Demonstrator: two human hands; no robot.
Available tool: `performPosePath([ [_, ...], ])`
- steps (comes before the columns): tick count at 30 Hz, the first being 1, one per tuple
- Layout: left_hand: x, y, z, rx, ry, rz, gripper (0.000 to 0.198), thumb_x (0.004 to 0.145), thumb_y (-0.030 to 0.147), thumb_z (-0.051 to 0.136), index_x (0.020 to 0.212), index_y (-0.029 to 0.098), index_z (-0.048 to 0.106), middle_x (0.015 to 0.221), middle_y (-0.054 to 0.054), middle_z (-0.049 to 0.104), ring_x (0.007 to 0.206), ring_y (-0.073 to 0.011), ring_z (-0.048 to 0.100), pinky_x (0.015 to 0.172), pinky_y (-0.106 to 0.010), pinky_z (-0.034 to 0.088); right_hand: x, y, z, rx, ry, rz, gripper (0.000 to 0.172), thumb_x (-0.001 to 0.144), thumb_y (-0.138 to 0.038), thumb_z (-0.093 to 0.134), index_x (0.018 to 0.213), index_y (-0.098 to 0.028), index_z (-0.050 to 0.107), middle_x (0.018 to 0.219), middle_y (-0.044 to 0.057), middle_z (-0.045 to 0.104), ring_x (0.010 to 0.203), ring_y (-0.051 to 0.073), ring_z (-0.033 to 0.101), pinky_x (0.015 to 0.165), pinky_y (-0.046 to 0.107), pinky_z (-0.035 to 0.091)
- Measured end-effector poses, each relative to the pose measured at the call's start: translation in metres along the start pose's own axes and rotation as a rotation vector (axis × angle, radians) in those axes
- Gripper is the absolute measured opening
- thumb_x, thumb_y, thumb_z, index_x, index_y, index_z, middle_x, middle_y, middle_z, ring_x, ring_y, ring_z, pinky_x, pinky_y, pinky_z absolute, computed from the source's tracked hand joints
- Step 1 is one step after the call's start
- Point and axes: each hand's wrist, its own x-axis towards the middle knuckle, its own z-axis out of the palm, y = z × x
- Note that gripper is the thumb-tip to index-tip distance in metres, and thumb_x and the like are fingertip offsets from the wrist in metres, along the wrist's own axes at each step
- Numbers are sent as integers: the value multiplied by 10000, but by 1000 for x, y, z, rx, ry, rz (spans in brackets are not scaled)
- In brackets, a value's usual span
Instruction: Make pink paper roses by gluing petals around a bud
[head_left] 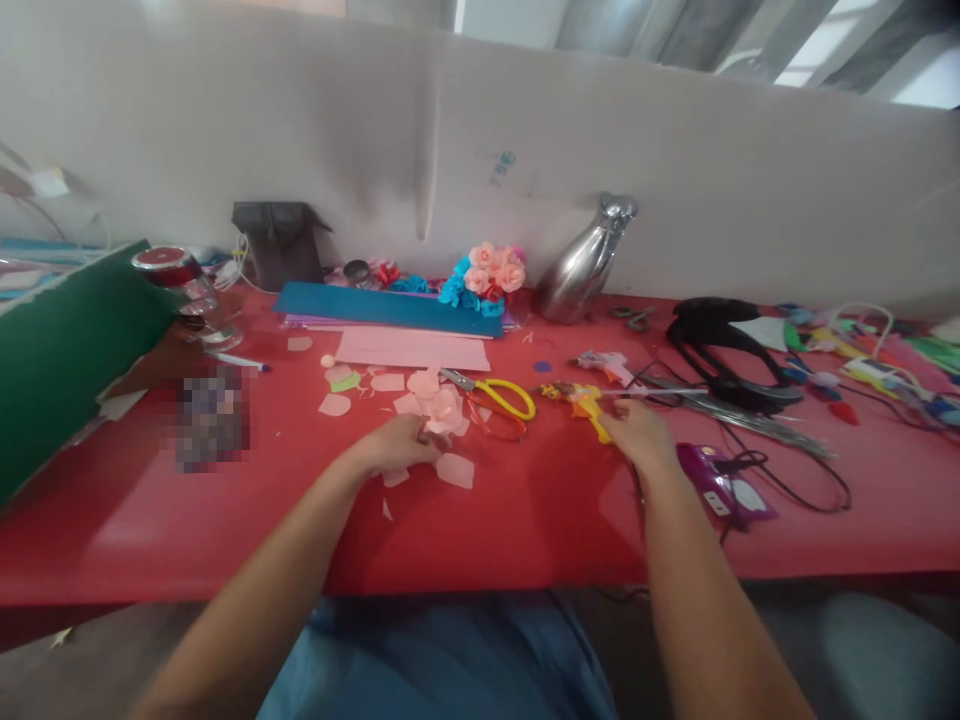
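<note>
Pink paper flower [444, 412] pinched in curled left hand [401, 442]; right hand [637, 432] grips yellow-orange tool [585, 400].

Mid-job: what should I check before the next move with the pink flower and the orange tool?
1. Left hand on pink paper flower: ok, touching; grip cannot tell.
2. Right hand at orange tool: ok, touching; grip cannot tell.
3. Yellow scissors between the hands: ok, lying untouched.
4. Loose pink petal beside left hand: ok, lying flat.
5. Black cable near right forearm: not ok, close.
</note>
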Motion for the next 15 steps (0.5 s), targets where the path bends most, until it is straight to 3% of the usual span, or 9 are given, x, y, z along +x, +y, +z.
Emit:
performPosePath([
  [6, 1, -1, 1, 44, 27, 11, 248, 622, 297, 663, 820, 159, 720, 629, -17, 638, 521, -137, 553, 457, -214, 360, -9, -27, -6, -71, -199, 1, 249, 687, -293, 594, 897, -186, 672, 917, 120, 708, 869, 277, 641, 669, 306, 406],
  [10, 5, -5, 1, 150, -44, 9, 311, 623, 314, 667, 880, 142, 695, 647, -1, 622, 554, -132, 550, 473, -209, 363, -12, -30, -10, 119, -205, 109, 167, 592, -197, 628, 757, -174, 617, 899, 129, 678, 959, 300, 592, 709, 303, 377],
  [15, 8, -10, 5, 176, -30, -7, 298, 619, 290, 652, 861, 117, 647, 669, -4, 616, 580, -135, 565, 499, -216, 378, -18, -28, -10, 351, -243, 210, 82, 590, -163, 579, 638, -198, 523, 603, 20, 577, 698, 202, 588, 588, 264, 380],
])
